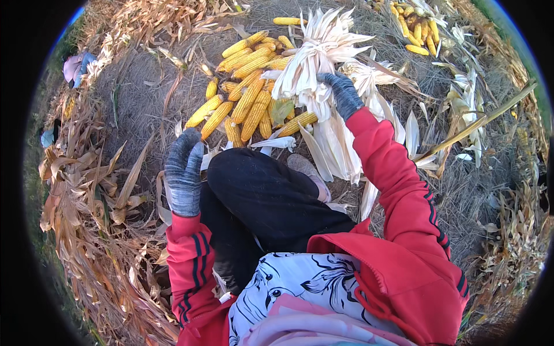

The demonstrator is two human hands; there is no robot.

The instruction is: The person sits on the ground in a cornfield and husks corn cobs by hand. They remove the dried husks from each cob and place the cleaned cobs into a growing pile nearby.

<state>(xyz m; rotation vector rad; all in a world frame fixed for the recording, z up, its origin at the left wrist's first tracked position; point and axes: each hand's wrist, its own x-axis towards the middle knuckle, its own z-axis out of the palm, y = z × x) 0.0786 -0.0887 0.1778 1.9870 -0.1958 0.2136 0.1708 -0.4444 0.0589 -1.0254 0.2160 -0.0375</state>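
My right hand (342, 93), in a grey knitted glove, grips a bundle of pale dry corn husks (314, 65) whose ends fan out above the ground. Below my left knee's far side, a heap of husked yellow corn cobs (251, 93) lies partly under the bundle. My left hand (185, 173), gloved alike, is held beside my bent knee near the closest cobs. Nothing shows in it; its thumb stands apart from the fingers. More loose husks (335, 147) hang or lie below my right hand.
A second cob pile (417, 30) lies at the far right. A dry corn stalk (480, 123) slants up right of my arm. Dry stalks and leaves (99, 207) form a bank on the left. Another person (78, 68) is at the far left edge. My shoe (305, 168) rests near the heap.
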